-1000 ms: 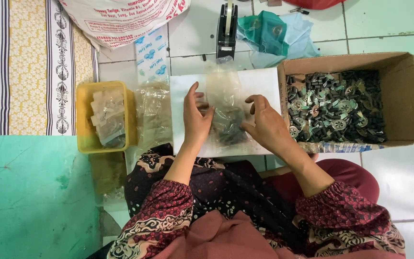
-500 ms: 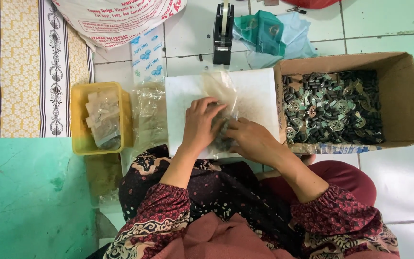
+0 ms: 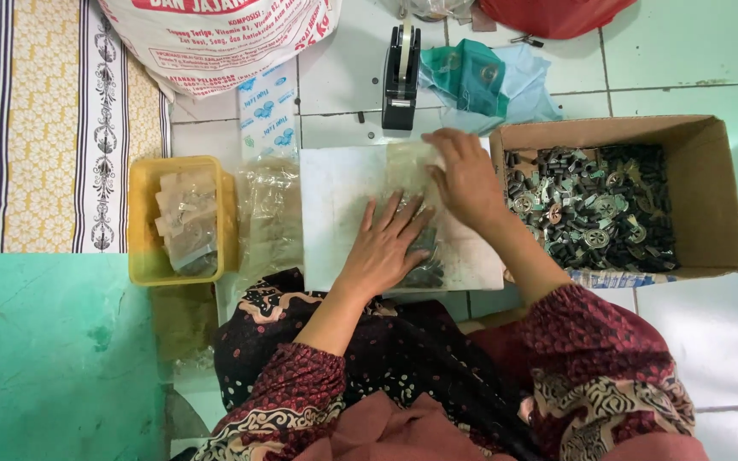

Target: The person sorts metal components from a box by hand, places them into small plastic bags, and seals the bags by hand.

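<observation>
Left hand (image 3: 383, 249): you're pressing it flat, fingers spread wide, on the clear plastic bag (image 3: 416, 218) lying across the white board (image 3: 335, 213).
Bag: it's sitting mid-board, dark small parts showing at its near end.
Right hand (image 3: 467, 177): you're pinching the bag's far end, fingers curled narrow, at the board's far right corner.
Cardboard box (image 3: 719, 196): lying right of the board, holding dark parts.
Yellow tub (image 3: 140, 222): left of the board.
Tape dispenser (image 3: 401, 77): standing just beyond the board.

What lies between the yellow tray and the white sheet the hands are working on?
In the head view, a pile of clear plastic bags lies between the yellow tray and the white sheet.
</observation>
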